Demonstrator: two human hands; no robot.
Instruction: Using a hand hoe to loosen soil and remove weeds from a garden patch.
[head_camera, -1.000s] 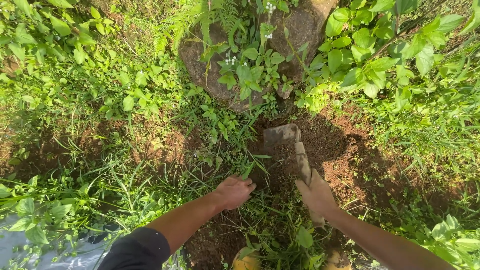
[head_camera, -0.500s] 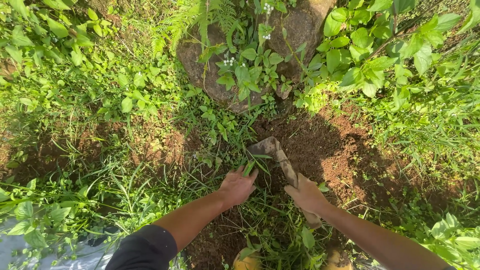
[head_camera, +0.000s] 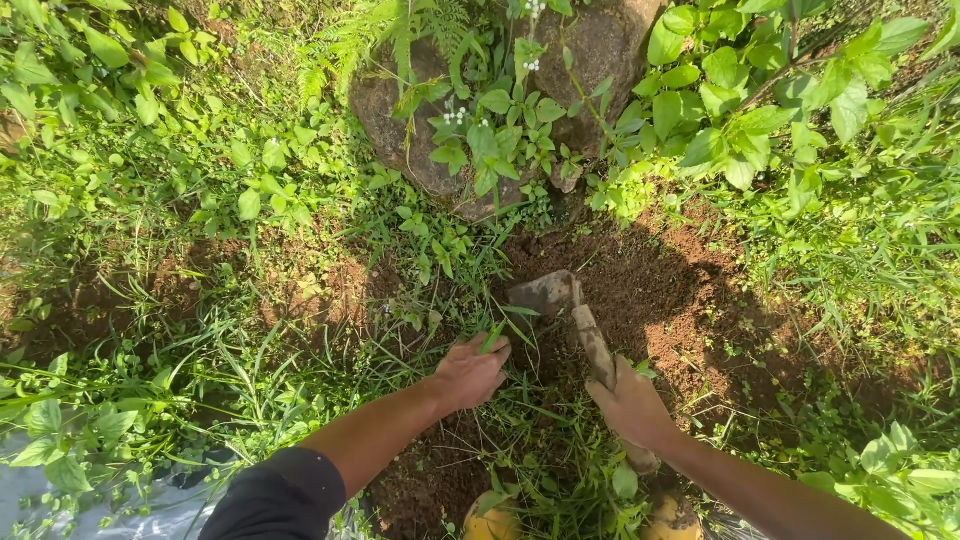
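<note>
A person's right hand (head_camera: 632, 405) is wrapping around a short hoe (head_camera: 575, 320), its blade biting the red soil (head_camera: 660, 290) toward 12 o'clock, while the left hand (head_camera: 470, 373) is clutching a grass clump (head_camera: 500, 335) at 9 o'clock of the blade, holding it taut below a mossy rock (head_camera: 500, 110).

A hoe (head_camera: 570, 318) is gripped by the right hand (head_camera: 632, 408); its blade looks like dull, matt metal crusted with soil, and its handle like rough, dirt-coated wood. The soil (head_camera: 655, 290) is seen as crumbly, reddish-brown and matt, while the grass (head_camera: 497, 335) pinched by the left hand (head_camera: 470, 375) appears as thin, smooth, slightly glossy green blades. The rock (head_camera: 415, 130) behind is shown with a rough, grey-brown, matt surface, and the dark sleeve (head_camera: 280, 497) on the left arm looks like soft, matt cloth.
</note>
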